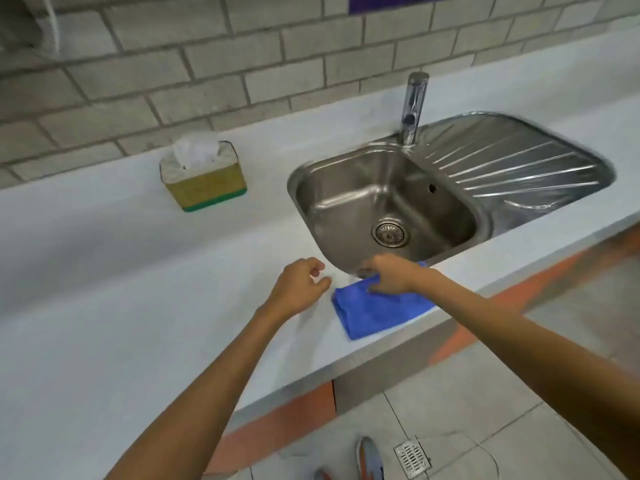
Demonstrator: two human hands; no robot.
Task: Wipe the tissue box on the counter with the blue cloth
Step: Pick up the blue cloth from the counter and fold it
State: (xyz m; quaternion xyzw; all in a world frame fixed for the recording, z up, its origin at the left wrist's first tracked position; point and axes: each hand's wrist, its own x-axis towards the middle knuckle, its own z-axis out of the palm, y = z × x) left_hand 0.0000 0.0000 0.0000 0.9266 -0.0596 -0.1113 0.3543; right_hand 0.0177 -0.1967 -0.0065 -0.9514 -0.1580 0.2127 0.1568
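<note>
The tissue box (204, 180), yellow-green with a green base and white tissue sticking out of its top, stands on the white counter (121, 289) near the brick wall, left of the sink. A folded blue cloth (377, 315) lies at the counter's front edge, just in front of the sink. My right hand (389, 275) rests on the cloth's far edge, fingers pinching into its fabric. My left hand (299, 284) hovers just left of the cloth with fingers loosely curled and holds nothing.
A steel sink (384, 202) with a drainboard (512, 157) and a chrome tap (414, 105) is set into the counter at right. The grey brick wall (207, 64) runs behind. Below the counter edge are floor tiles, a floor drain (412, 459) and my shoe (369, 459).
</note>
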